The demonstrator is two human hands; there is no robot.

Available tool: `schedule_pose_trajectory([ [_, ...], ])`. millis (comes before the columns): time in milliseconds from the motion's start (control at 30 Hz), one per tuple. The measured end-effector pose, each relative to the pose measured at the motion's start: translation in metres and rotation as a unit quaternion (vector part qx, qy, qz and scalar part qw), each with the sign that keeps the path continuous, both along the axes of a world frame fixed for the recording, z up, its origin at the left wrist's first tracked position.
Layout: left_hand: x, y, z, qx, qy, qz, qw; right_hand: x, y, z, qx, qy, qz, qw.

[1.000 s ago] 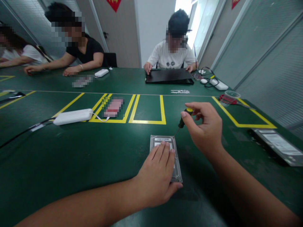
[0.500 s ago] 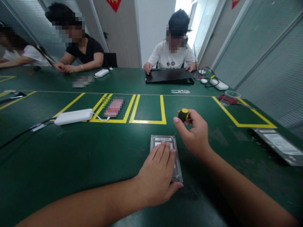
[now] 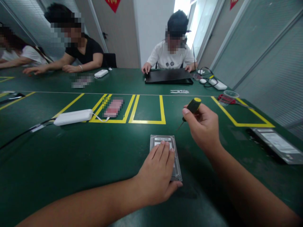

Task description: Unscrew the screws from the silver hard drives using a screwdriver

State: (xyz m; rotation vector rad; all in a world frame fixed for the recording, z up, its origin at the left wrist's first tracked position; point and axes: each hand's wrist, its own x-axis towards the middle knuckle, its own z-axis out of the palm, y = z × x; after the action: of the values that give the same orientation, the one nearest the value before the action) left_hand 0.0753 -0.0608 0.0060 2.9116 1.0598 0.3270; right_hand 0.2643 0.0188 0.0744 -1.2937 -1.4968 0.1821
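Observation:
A silver hard drive point(image 3: 177, 172) with a white label lies on the green table in front of me. My left hand point(image 3: 157, 173) covers much of it, fingers stretched over the top and thumb against its near edge, holding it down. Closed around a screwdriver point(image 3: 193, 106) with a green and yellow handle is my right hand point(image 3: 204, 124). The screwdriver's thin shaft slants down to the left. Its tip hangs just beyond the drive's far right corner, apart from it.
A second hard drive point(image 3: 280, 143) lies at the right. Left of centre are a white power strip point(image 3: 73, 117) and a pinkish phone-like item point(image 3: 114, 108) on a white cable. Across the table a person in white handles a black flat panel point(image 3: 169, 75); others sit left.
My right hand has moved right and towards me, taking the screwdriver tip away from the drive's corner. My left hand stays put. The person in black has reached an arm out left.

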Motion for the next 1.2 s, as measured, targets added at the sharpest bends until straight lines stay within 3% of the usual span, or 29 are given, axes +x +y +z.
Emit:
schedule_pose_trajectory([
  [300, 0.000, -0.001, 0.000, -0.006, 0.002, 0.004, 1.000, 0.020, -0.017, 0.037, 0.012, -0.011, -0.002, 1.000],
  [467, -0.001, -0.001, 0.001, -0.009, 0.001, 0.005, 1.000, 0.024, -0.037, 0.042, 0.019, -0.138, -0.036, 0.990],
  [567, -0.001, -0.002, 0.001, -0.011, -0.003, 0.004, 1.000, 0.031, -0.045, 0.026, -0.006, -0.216, -0.020, 0.976],
  [867, -0.002, -0.002, 0.000, -0.004, -0.002, 0.005, 1.000, 0.062, -0.040, -0.051, 0.016, -0.407, 0.097, 0.908],
  [1000, -0.002, -0.002, -0.001, -0.008, 0.000, 0.006, 1.000, 0.066, -0.040, -0.066, -0.005, -0.429, 0.120, 0.895],
  [1200, -0.001, -0.001, 0.000, -0.019, 0.005, 0.007, 1.000, 0.066, -0.041, -0.072, -0.053, -0.436, 0.121, 0.890],
])
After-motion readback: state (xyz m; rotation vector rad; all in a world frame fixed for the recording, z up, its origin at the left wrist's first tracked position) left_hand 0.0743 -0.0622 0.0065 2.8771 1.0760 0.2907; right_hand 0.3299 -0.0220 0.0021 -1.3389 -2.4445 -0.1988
